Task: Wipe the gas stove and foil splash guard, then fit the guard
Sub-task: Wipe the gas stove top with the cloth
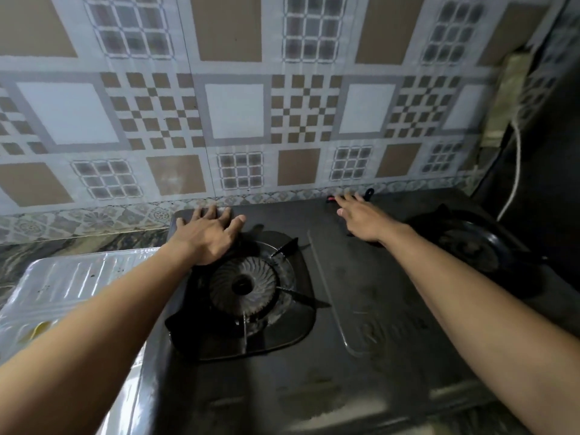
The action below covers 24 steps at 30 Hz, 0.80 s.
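Observation:
A dark two-burner gas stove [370,324] fills the middle of the view. Its left burner [243,285] sits in a black pan support, and the right burner [467,246] is farther back. My left hand [208,235] lies flat, fingers spread, on the stove's back left corner. My right hand [361,216] reaches toward the stove's back edge, fingers spread, near a small red and black object [331,199] by the wall. A silvery ribbed foil splash guard [72,277] lies flat on the counter left of the stove, partly under my left forearm.
The patterned tiled wall [235,111] rises right behind the stove. A white cable [516,164] hangs down at the right by a beige wall box [508,98]. A dark surface [552,136] stands at the far right. The marbled counter [78,243] shows behind the foil.

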Available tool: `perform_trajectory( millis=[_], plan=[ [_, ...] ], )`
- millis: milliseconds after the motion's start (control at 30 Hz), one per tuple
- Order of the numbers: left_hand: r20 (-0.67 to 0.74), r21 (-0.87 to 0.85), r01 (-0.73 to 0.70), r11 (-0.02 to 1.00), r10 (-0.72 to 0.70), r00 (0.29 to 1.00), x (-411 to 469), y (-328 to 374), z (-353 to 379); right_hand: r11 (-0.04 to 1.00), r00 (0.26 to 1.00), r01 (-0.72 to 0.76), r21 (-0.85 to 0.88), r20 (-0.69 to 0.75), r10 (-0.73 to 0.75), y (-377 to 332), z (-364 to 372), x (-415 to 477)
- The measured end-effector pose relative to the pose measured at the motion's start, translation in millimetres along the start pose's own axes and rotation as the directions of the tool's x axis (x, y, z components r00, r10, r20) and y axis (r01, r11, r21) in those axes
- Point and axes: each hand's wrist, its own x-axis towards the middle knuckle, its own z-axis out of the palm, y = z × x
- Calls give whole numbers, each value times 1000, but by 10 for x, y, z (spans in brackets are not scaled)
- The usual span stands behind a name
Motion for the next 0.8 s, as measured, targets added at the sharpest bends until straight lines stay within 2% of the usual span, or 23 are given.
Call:
perform_trajectory(
  millis=[100,200,467,567,633,800],
  plan=[
    [-16,8,-3,1000,3,1000,-22,20,-16,989,991,-135,51,1,136,217,-118,-36],
    [-46,7,-1,1000,2,999,-23,16,-22,985,986,-168,47,1,168,184,-84,-96],
    [-100,-34,12,999,-15,995,-12,8,8,997,997,80,-24,-7,-80,-489,322,-577],
    [-122,-61,15,998,-22,992,-35,19,-8,995,995,101,-13,-12,-101,-435,378,-769],
    [-132,-79,5,997,-16,991,-32,4,-7,999,999,40,-2,-22,-40,-284,343,-849],
    [-149,-106,9,994,-25,989,-5,10,1,969,971,-235,75,-25,237,190,135,-965]
  ],
)
